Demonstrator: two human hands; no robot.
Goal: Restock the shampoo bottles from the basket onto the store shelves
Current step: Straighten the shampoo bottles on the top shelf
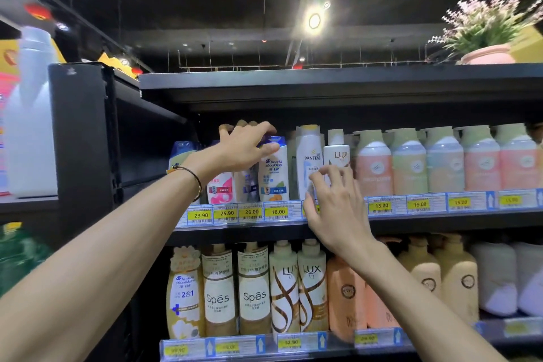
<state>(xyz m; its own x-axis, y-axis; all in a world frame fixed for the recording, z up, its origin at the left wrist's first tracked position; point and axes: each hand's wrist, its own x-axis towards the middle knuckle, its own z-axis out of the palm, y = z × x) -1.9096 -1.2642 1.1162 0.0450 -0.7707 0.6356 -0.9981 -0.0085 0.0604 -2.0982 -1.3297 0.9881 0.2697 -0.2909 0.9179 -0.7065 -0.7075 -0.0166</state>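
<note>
On the upper shelf (411, 222) stands a white Head & Shoulders bottle (274, 176) with a blue cap, among similar small bottles. My left hand (244, 147) reaches over their tops; its fingers curl across the caps and the thumb lies on the front of that bottle's cap. My right hand (335, 203) hovers in front of the Pantene bottle (308, 153) and the white Lux bottle (338, 153), fingers loosely curled, holding nothing. Its fingertips are at the Pantene bottle's lower half. The basket is out of view.
A row of pastel pump bottles (443, 161) fills the upper shelf to the right. Yellow price tags (252, 211) line its edge. Below stand large Spes bottles (254, 288), Lux bottles (311, 285) and others. A potted plant (487, 53) sits on top.
</note>
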